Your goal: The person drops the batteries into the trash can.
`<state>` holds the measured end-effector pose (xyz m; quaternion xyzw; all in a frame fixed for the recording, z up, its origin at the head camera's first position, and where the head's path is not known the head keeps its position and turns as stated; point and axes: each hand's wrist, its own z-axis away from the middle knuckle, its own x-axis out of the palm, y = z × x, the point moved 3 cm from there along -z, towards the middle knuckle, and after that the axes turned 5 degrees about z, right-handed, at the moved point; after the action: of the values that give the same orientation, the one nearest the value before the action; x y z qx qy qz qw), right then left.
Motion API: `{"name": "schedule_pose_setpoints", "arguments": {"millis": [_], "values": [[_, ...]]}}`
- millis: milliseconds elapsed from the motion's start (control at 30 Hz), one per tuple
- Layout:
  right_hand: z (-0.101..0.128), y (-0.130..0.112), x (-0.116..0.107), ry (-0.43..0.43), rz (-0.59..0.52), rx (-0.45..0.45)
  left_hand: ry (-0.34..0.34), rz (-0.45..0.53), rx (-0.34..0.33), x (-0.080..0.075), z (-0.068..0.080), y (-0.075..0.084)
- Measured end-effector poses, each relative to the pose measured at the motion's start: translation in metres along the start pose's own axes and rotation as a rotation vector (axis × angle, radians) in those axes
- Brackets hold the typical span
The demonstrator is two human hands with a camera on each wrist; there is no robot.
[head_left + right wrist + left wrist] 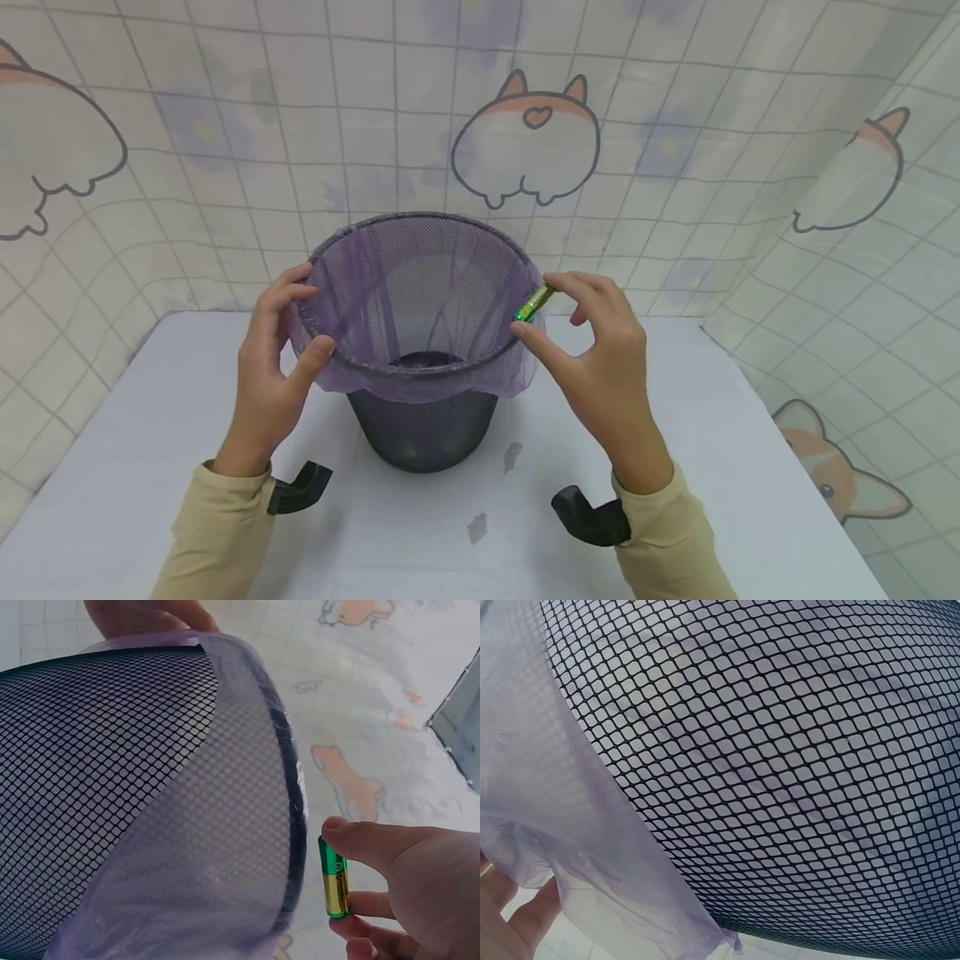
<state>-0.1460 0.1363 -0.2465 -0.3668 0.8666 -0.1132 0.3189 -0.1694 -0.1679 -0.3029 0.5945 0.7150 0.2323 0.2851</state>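
A black mesh wastebasket [423,433] rests on the white table, lined with a thin purple plastic bag [517,379] folded outward over its rim. My left hand [264,383] holds the rim at the left, thumb at the front and fingers farther back. Between thumb and fingertips, my right hand [603,367] pinches a small green and gold battery [534,302] by its two ends, right beside the basket's right rim. The right wrist view shows the battery [335,879] outside the rim. Mesh wall and bag [592,847] fill most of the left wrist view.
White cloth [600,567] covers the table, with two small grey marks [477,527] in front of the basket. Behind and at the sides hangs a checked curtain [375,108] with cartoon corgis. A black strap mount [592,518] sits on each sleeved wrist.
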Motion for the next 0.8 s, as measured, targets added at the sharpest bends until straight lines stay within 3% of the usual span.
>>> {"name": "schedule_pose_setpoints", "arguments": {"millis": [433, 633, 800], "values": [[-0.009, -0.005, 0.019, -0.104, -0.021, 0.034, -0.015, -0.059, 0.006, -0.002, -0.001, 0.000], [-0.009, -0.004, 0.021, -0.110, -0.005, 0.046, -0.031, -0.151, 0.003, -0.004, 0.000, 0.003], [-0.008, -0.003, 0.022, -0.089, -0.011, 0.033, -0.026, -0.170, 0.013, -0.007, -0.002, 0.004]]}}
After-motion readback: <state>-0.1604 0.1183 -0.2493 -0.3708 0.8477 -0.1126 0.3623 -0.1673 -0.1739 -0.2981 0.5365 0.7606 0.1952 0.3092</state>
